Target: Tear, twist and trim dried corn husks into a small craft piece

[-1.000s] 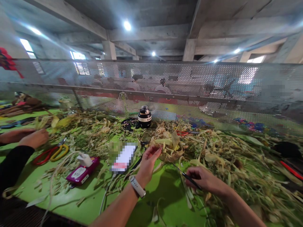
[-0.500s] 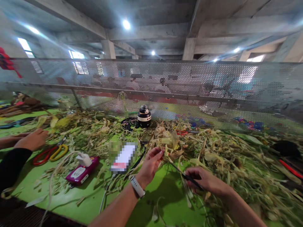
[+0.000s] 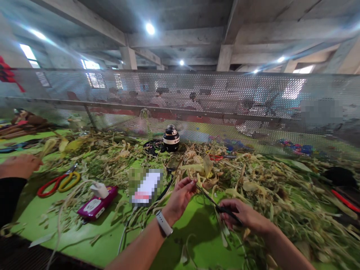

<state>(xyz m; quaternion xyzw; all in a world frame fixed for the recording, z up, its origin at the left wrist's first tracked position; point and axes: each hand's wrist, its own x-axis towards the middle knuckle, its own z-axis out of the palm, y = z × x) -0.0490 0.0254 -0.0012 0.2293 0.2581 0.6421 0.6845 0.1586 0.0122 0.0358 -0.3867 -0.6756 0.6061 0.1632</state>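
Note:
My left hand point(image 3: 181, 197), with a pale watch point(image 3: 164, 224) on its wrist, is closed in a pinch. What sits between its fingertips is too small to make out. My right hand point(image 3: 236, 214) is wrapped round a slim dark tool point(image 3: 230, 215) with a black handle. The thin end of the tool points up and left, close to my left fingertips; whether it is one piece or has two blades I cannot tell. Just behind my hands lies a heap of dry husk strips point(image 3: 209, 170), and one pale strip point(image 3: 223, 230) hangs below the tool.
A phone point(image 3: 147, 187) on a cable and a purple power strip point(image 3: 97, 204) lie left of me. Beyond them are red-and-yellow scissors point(image 3: 60, 183) and a co-worker's hand point(image 3: 21, 165). A black jar point(image 3: 171, 139) stands before the perforated metal screen point(image 3: 180, 93).
The co-worker's hand has shifted left and husk shows beyond it. My fingertips and the dark tool have barely moved.

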